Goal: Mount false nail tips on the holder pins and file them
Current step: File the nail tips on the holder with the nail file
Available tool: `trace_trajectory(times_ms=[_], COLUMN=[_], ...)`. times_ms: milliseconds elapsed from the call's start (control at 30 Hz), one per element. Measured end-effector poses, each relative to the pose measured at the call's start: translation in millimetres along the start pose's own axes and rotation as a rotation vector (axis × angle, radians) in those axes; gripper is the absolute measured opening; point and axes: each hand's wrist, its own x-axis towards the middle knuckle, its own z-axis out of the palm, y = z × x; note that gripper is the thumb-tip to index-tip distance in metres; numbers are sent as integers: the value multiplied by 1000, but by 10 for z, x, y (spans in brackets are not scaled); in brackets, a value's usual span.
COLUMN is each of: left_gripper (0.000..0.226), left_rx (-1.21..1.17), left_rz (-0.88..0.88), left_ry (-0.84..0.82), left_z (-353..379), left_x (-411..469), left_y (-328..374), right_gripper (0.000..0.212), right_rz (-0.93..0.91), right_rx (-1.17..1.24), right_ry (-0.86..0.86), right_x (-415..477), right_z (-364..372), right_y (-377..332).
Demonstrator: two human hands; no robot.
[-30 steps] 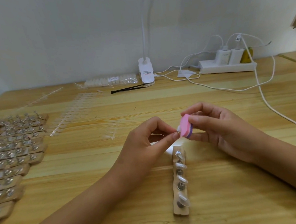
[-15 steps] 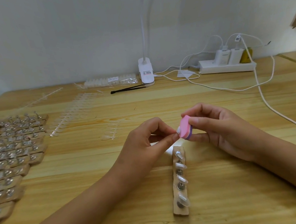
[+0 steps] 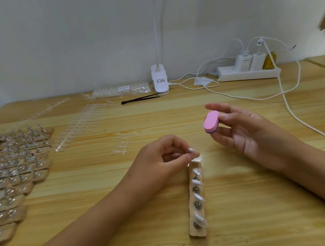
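Left hand [image 3: 160,161] pinches a clear nail tip [image 3: 191,150], likely featherlight, springy and slippery, best held by its edges, while right hand [image 3: 253,136] grips the pink file block [image 3: 211,122].

The holder strips [image 3: 14,170] (stacked at left) run off the edge; the pinched nail tip [image 3: 191,150] is blurred.

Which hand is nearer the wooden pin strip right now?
Left. The left hand, pinching a nail tip, is at the far end of the wooden pin strip. The right hand, holding the pink file block, is farther off to the right.
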Motion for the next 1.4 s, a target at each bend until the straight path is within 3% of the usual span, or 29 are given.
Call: trace_trajectory(times_ms=[233,500,667,900,1100,1233,1300,1400], left_gripper=[8,9,18,16,4,8,10,9], left_rx=[241,404,460,420,324,253,193,-40], left_rz=[-54,18,5,36,-71,-129,-132,-72], left_ry=[-60,-68,-282,-163,-75,-85,-82,63], left_z=[-28,-103,-214,-77,-11,-35,-71,-124], left_x=[34,9,-19,-38,-27,-23,-31,-31], left_y=[29,11,57,48,72,52,57,51], right_gripper=[40,37,35,31,29,23,22,18], right_rz=[29,34,38,48,61,81,83,62], right_rx=[-147,-162,-129,-70,-25,-19,-11,31], right_ry=[-65,-71,-59,3,38,5,1,13], right_x=[-14,-17,-15,6,9,0,-4,0], right_z=[20,25,26,33,33,52,59,54], right_y=[59,67,66,68,45,52,51,39])
